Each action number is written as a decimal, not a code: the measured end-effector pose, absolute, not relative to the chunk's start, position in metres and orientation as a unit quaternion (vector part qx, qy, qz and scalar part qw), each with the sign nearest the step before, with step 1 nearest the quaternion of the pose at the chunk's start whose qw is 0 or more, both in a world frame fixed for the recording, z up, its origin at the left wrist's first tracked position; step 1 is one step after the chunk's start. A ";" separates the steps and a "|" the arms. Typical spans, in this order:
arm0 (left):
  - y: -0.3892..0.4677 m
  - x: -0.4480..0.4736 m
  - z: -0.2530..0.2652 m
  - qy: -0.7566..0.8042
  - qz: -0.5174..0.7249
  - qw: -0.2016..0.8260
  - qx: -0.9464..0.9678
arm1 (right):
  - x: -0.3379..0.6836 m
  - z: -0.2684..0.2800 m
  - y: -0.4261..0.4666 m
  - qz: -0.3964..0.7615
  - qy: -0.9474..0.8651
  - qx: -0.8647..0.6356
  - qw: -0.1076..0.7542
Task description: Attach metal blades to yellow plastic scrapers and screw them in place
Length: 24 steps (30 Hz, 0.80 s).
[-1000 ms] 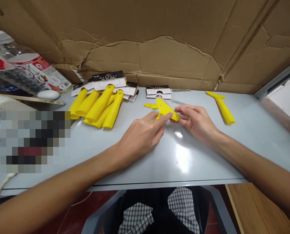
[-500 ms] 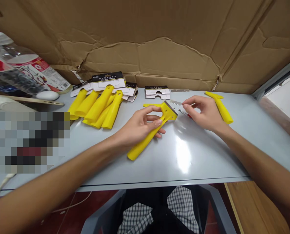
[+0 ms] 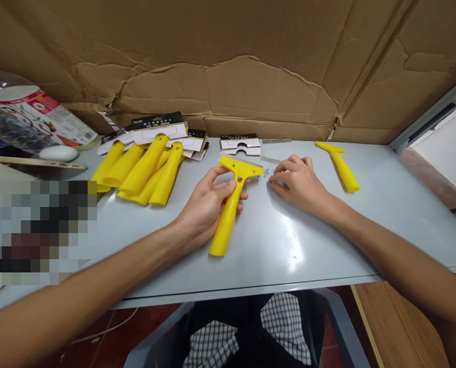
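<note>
The yellow scraper (image 3: 228,217) sits in the left hand (image 3: 203,204), gripped at the neck under the thumb. Its wide T-shaped head, edged with a thin strip, points away beyond the fingers; its smooth round handle slants down to the hand's right. Small shiny metal screws (image 3: 266,173) lie loose just left of the right hand's (image 3: 299,181) fingertips.

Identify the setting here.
Probably a hand-assembly workbench: yellow scraper in the left hand, small metal pieces by the right hand, carded yellow handles piled at left.
</note>
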<state>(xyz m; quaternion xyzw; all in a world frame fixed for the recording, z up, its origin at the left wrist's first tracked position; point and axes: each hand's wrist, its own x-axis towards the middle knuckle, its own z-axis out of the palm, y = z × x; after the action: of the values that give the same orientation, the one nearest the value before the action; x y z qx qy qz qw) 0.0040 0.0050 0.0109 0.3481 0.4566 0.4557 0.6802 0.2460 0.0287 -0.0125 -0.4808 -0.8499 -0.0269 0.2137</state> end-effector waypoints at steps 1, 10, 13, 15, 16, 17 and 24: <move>0.004 0.004 0.011 0.457 0.454 0.681 0.348 | 0.246 -0.013 0.029 -0.027 -0.851 -0.479 0.211; -0.009 0.008 0.014 0.424 0.424 0.712 0.364 | 0.243 -0.013 0.028 -0.027 -0.857 -0.479 0.189; -0.012 0.008 0.014 0.425 0.422 0.712 0.366 | 0.247 -0.009 0.030 -0.024 -0.856 -0.482 0.184; -0.014 0.009 0.013 0.427 0.422 0.711 0.366 | 0.251 -0.003 0.030 -0.029 -0.850 -0.485 0.203; -0.014 0.009 0.013 0.428 0.420 0.712 0.366 | 0.253 0.002 0.029 -0.029 -0.845 -0.485 0.226; -0.016 0.010 0.013 0.427 0.418 0.714 0.365 | 0.254 0.006 0.028 -0.023 -0.837 -0.482 0.257; -0.031 0.014 0.012 0.383 0.406 0.729 0.397 | 0.225 0.018 0.004 0.186 -0.776 -0.400 0.451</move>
<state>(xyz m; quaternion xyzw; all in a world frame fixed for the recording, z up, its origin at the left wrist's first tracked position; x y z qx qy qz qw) 0.0140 -0.0314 0.0121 0.3968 0.3834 0.4058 0.7286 0.2250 0.0039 0.0176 -0.3996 -0.7760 0.1858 0.4513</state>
